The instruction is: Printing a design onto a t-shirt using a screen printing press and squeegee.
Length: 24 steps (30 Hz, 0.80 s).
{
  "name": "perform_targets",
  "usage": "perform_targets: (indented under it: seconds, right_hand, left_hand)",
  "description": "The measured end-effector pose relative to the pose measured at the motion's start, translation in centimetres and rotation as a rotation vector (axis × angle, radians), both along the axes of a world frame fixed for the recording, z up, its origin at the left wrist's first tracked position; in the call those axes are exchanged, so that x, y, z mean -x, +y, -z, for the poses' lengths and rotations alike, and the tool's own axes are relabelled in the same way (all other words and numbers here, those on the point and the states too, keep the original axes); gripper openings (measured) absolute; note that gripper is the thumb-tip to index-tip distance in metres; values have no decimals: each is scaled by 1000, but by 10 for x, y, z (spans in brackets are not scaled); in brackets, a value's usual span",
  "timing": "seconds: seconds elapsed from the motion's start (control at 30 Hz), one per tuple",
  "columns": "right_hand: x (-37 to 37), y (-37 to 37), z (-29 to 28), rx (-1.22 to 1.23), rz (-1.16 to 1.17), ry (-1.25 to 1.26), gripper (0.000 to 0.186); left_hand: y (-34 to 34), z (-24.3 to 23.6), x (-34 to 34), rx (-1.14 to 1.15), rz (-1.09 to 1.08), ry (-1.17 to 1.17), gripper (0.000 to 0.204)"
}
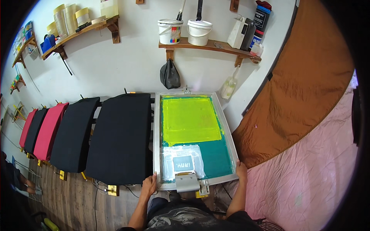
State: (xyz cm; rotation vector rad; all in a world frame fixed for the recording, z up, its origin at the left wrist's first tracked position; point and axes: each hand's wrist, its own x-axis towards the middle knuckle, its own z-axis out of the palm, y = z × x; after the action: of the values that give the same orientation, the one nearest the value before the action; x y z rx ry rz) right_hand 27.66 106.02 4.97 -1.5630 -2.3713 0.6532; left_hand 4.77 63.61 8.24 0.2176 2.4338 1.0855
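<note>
A screen printing frame (157,131) with a pale metal rim lies in front of me. Its mesh is teal, with a large yellow-green taped patch (190,119) across the far part. White ink (168,158) surrounds a small stencil with lettering near the close end. A grey metal squeegee (187,183) rests there, overlapping the near rim; its blade is hidden. At the near left corner, my left hand (149,185) grips the rim. My right hand (241,171) is closed around the near right corner. What lies under the frame is hidden.
Left of the frame, a black fabric-covered board (119,140) stands in a row with several black and red ones. White buckets (200,32) sit on a wall shelf (212,46) ahead; a black bag (170,74) hangs below. Brown cloth (293,84) drapes at the right.
</note>
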Motion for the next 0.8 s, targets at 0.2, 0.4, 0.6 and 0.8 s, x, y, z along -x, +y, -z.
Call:
perform_targets:
  seconds: [0.2,0.4,0.6,0.8]
  right_hand:
    - [5,5,-10,36,1,-25,64]
    - [0,11,-5,23,-2,-59,66]
    - [7,3,-16,71,38,-88,68]
    - [8,11,-2,152,190,108,80]
  left_hand:
    - [1,-16,4,28,16,-10,72]
    - [2,-23,0,7,12,-16,71]
    - [-3,1,3,22,2,7,73]
    - [21,38,-4,-300,-193,-85,78]
